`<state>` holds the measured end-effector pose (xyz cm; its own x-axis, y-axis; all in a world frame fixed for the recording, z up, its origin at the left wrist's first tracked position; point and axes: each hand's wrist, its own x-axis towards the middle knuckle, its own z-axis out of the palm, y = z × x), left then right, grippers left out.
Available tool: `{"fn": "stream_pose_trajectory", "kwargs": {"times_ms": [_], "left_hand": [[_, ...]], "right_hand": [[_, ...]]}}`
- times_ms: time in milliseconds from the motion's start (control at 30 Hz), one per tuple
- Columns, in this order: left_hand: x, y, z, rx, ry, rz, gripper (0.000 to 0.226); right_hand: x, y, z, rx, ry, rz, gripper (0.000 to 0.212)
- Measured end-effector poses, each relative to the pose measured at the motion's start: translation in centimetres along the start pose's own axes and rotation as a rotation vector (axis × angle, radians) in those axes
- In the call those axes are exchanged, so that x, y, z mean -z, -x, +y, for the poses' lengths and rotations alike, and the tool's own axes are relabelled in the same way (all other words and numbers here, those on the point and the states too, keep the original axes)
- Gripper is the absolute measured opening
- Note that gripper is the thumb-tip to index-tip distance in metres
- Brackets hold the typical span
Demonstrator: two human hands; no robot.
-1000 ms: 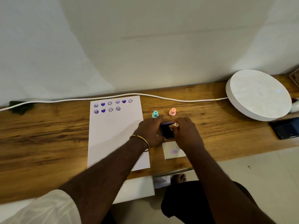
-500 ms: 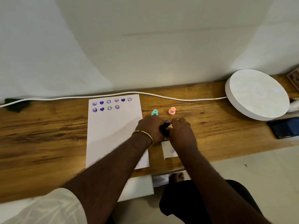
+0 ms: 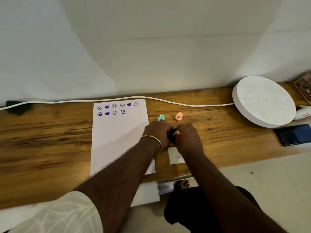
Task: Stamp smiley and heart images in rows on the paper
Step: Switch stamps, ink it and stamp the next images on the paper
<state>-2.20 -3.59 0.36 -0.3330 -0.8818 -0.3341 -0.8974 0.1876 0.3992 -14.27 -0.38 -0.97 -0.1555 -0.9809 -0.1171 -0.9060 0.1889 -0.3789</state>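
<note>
A white paper lies on the wooden desk. Purple smileys and hearts fill its top row and part of a second row. Right of the paper, my left hand is closed around the dark purple ink pad. My right hand pinches a small pale stamp down onto that pad. A teal stamp and a pink stamp stand upright just behind my hands.
A small white scrap with a purple smudge lies by the desk's front edge. A white cable runs along the back. A round white device and a dark phone sit at the right.
Both hands have closed in tighter over the ink pad, hiding most of it. The stamp stays pressed at the pad. The view has drifted slightly.
</note>
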Motion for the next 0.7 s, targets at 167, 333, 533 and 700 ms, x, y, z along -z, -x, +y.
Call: {"fn": "stream_pose_trajectory", "kwargs": {"times_ms": [167,333,533,700], "left_hand": [[0.2,0.0,0.2,-0.004,-0.003,-0.009,0.046],[0.4,0.1,0.4,0.022,-0.025,-0.001,0.042],[0.3,0.0,0.5,0.020,-0.021,-0.004,0.040],[0.4,-0.1,0.6,0.046,-0.032,-0.012,0.043]], "right_hand": [[-0.3,1.3,0.3,0.034,-0.001,0.032,0.032],[0.1,0.6,0.2,0.003,-0.024,0.020,0.031],[-0.2,0.9,0.3,-0.062,-0.174,0.054,0.020],[-0.5,1.4,-0.4,0.011,0.039,0.067,0.033]]}}
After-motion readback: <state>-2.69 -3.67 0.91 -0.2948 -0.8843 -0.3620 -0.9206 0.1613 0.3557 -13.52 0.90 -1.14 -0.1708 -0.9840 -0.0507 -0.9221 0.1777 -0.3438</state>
